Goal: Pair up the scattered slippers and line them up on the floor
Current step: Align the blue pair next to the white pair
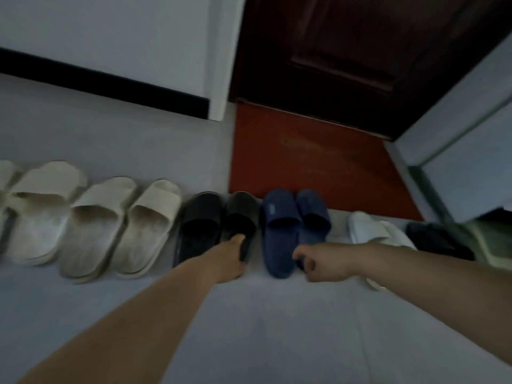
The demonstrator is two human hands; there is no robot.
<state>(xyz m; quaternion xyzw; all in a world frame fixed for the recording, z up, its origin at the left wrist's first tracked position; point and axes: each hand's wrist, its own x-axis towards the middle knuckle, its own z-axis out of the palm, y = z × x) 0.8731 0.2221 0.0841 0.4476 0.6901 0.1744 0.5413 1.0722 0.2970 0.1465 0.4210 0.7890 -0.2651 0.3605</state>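
along the floor (277, 328): four cream slippers (94, 225), two black slippers (198, 225), two blue slippers (279, 225); left hand (231, 259) grips one black, right hand (318, 261) grips one blue.

We see pale grey floor (277, 328), white wall (110, 29) with black skirting (97, 81), dark wooden door (360, 51) and red mat (304, 162).
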